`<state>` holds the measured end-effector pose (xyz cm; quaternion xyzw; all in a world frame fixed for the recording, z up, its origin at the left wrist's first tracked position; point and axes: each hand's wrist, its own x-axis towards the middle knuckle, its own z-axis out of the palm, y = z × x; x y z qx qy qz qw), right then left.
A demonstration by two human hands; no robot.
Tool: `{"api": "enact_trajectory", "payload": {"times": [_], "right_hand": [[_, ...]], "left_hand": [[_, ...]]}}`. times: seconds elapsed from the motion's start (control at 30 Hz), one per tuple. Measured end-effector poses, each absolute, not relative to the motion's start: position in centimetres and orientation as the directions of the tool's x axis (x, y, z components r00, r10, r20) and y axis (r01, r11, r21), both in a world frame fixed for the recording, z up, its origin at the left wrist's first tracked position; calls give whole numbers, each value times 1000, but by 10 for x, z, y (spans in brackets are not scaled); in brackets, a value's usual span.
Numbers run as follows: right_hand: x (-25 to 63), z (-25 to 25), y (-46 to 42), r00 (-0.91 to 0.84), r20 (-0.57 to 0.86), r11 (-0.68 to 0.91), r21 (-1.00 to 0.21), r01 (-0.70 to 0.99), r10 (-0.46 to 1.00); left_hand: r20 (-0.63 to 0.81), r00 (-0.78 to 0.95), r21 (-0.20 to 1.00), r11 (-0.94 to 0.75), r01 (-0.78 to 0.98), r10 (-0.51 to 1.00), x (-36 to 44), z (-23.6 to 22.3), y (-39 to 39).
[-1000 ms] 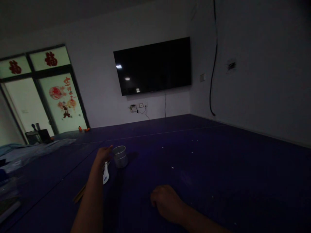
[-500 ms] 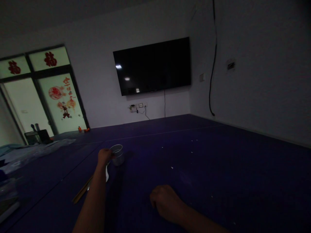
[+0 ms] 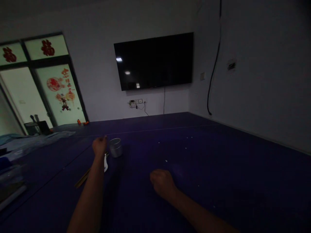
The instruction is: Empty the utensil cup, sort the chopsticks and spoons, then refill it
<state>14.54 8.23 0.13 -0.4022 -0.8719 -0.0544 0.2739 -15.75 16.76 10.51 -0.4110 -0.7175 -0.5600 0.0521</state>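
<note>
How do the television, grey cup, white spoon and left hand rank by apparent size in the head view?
1. Television
2. Grey cup and left hand: too alike to rank
3. White spoon, judging by the part that shows

tabletop (image 3: 143, 181) is a deep purple-blue, dotted with little white specks (image 3: 166, 160). cup (image 3: 116, 149) is plain silver-grey, spoon (image 3: 105, 164) is white with a bit of blue, sticks (image 3: 82, 179) are yellowy brown. tv (image 3: 155, 61) over there is black, wall (image 3: 94, 74) greyish, pale green door glass (image 3: 45, 77) with red characters (image 3: 47, 48).
</note>
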Motion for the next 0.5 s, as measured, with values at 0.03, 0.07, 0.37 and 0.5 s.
{"api": "enact_trajectory", "payload": {"times": [0.03,0.07,0.37,0.5], "right_hand": [[148,6,82,-484,530,633,-136,762,696],[152,11,82,-446,536,602,-153,784,717],[193,28,78,-225,520,431,-317,845,824],[209,25,75,-167,475,348,-323,880,864]], "left_hand": [[594,-658,742,2,671,463,-150,112,162],[634,-659,729,-28,684,405,-139,117,155],[535,-67,383,-170,908,842,-3,55,77],[420,-1,192,-88,977,908,-8,34,67]]}}
